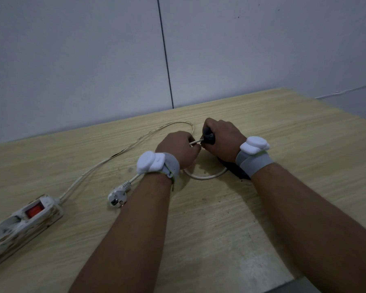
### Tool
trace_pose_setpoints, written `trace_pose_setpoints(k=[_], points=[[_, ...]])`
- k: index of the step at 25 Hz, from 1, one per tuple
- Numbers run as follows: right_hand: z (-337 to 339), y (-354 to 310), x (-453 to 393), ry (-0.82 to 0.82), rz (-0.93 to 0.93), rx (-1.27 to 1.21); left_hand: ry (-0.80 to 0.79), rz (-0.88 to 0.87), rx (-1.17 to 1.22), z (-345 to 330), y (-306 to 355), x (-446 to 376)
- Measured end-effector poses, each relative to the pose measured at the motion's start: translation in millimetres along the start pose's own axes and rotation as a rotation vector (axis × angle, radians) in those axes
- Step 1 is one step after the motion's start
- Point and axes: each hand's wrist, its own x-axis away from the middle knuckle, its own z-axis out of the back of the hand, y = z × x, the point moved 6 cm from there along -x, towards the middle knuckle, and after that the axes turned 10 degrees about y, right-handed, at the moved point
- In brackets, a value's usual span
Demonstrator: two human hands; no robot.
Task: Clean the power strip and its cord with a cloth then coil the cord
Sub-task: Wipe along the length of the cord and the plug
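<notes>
In front of me a pale wooden table (262, 127) fills the lower half of the frame, its grain running in long light-yellow streaks. Dark specks and smudges dot the surface near the centre, and a whitish worn patch shows toward the lower right. The table's far edge runs diagonally from the left of the frame up to the right. Behind it a plain grey-white wall (72, 49) takes up the whole upper half, split by a thin dark vertical seam (165, 51) just left of centre. The light is dim and even. At the lower right corner a strip of grey floor (304, 286) shows.
</notes>
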Motion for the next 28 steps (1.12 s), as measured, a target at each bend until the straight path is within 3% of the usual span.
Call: trace_pose_setpoints(k=[4, 9, 19, 22, 25, 28], points=[[14, 6, 4, 0.08, -0.011, -0.133, 0.022, 0.006, 0.038, -4, 9, -14], [39, 35, 10, 0.3, -0.194, -0.268, 0.032, 0.048, 0.125, -15, 2, -14], [33, 67, 9, 0.107, -0.342, -0.042, 0.118, 0.084, 0.345, -1, -10, -10], [46, 76, 13, 0.2, -0.38, -0.047, 0.155, 0.081, 0.386, 3, -13, -10], [57, 69, 15, 0.376, -0.365, -0.216, 0.155, 0.071, 0.4, 3, -13, -10], [50, 50, 14, 0.355, -0.281, -0.325, 0.148, 0.057, 0.407, 1, -12, -10]])
